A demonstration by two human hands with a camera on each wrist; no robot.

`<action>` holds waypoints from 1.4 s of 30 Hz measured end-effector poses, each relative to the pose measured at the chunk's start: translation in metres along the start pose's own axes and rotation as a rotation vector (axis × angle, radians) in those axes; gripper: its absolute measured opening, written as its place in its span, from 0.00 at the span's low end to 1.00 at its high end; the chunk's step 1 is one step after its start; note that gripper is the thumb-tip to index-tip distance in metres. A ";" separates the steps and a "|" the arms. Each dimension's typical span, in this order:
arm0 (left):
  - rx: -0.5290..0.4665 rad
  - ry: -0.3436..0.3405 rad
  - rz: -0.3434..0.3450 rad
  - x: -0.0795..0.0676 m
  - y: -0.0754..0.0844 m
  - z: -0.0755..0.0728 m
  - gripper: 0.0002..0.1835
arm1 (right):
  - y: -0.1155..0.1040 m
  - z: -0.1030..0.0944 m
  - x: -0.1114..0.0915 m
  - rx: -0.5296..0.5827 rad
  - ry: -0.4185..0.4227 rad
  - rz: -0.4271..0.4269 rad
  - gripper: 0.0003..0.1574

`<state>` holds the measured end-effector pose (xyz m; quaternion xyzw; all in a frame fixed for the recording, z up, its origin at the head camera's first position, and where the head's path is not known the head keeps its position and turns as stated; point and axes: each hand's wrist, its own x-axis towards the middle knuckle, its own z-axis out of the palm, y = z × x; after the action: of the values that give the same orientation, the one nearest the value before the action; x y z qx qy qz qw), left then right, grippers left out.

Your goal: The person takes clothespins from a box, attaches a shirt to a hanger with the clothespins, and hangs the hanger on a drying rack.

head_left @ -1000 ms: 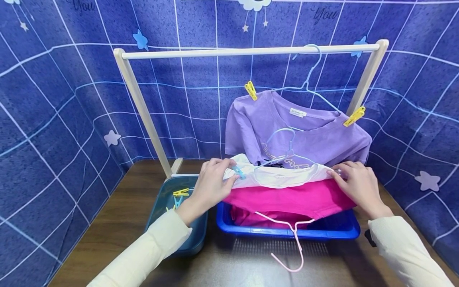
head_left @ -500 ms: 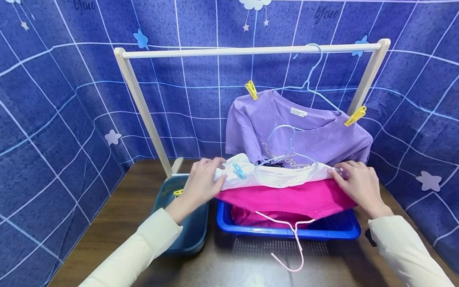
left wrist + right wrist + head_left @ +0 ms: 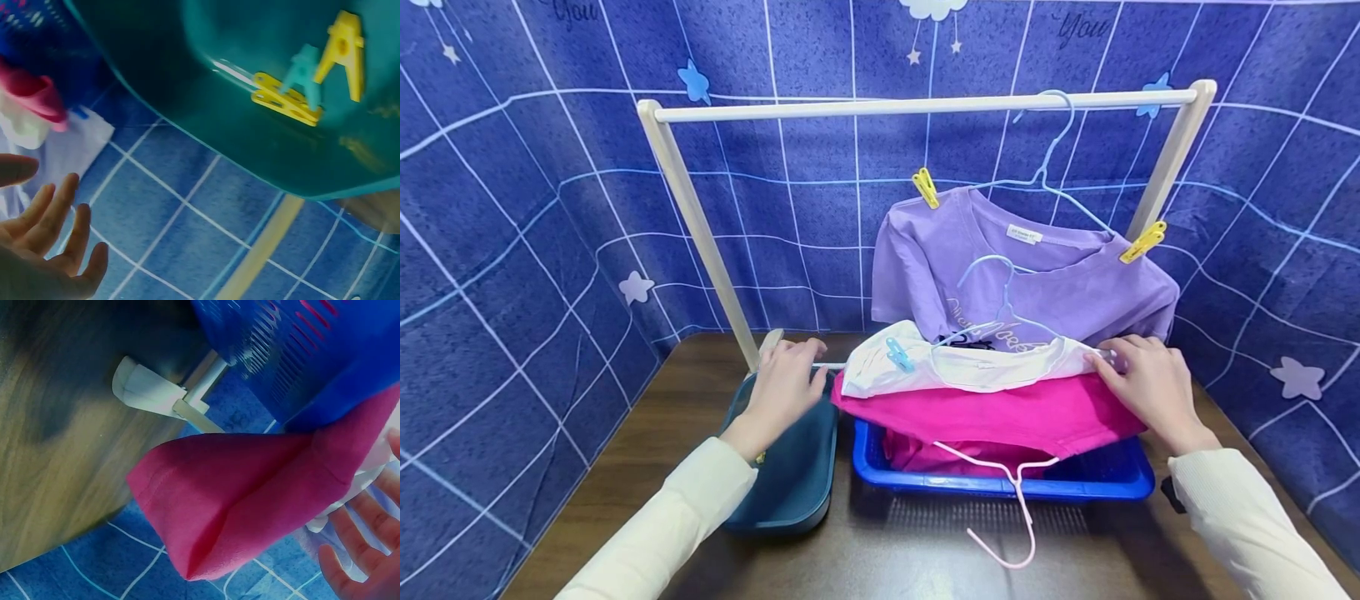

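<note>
A white-and-pink T-shirt [image 3: 985, 408] lies over the blue basket, with a light blue hanger [image 3: 1007, 292] in its neck. A light blue clothespin [image 3: 900, 355] is clipped on its left shoulder. My right hand [image 3: 1150, 387] pinches the shirt's right shoulder between thumb and fingers; in the right wrist view its fingers lie partly behind the fabric. My left hand [image 3: 778, 392] is off the shirt, above the teal bin [image 3: 816, 492], fingers spread and holding nothing. In the left wrist view, yellow clothespins [image 3: 344, 50] and a teal clothespin [image 3: 303, 72] lie in that bin.
A purple T-shirt [image 3: 917, 250] with two yellow clothespins hangs from the white rack bar [image 3: 850, 108] at the back right. The blue basket [image 3: 1000, 487] holds pink cloth. A pink hanger [image 3: 1026, 517] hangs over its front rim. All stand on a wooden table [image 3: 647, 433].
My left hand has let go of the light blue clothespin and moved left over the teal bin. The clothespin stays on the shirt's shoulder. My right hand has stayed in place.
</note>
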<state>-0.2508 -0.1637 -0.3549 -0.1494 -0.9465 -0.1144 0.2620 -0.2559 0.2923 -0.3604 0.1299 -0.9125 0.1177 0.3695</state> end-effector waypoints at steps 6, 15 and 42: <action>0.078 -0.069 -0.044 -0.007 -0.012 0.007 0.14 | -0.001 -0.001 0.000 0.010 0.006 0.008 0.13; 0.208 -0.218 -0.114 -0.020 -0.025 0.020 0.15 | -0.002 -0.001 -0.001 0.012 0.013 0.011 0.14; 0.308 -0.576 -0.310 -0.026 -0.044 0.041 0.14 | -0.003 -0.002 -0.002 0.001 0.004 0.019 0.13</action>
<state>-0.2633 -0.1979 -0.4089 0.0111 -0.9991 0.0377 -0.0164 -0.2525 0.2900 -0.3602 0.1213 -0.9130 0.1216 0.3700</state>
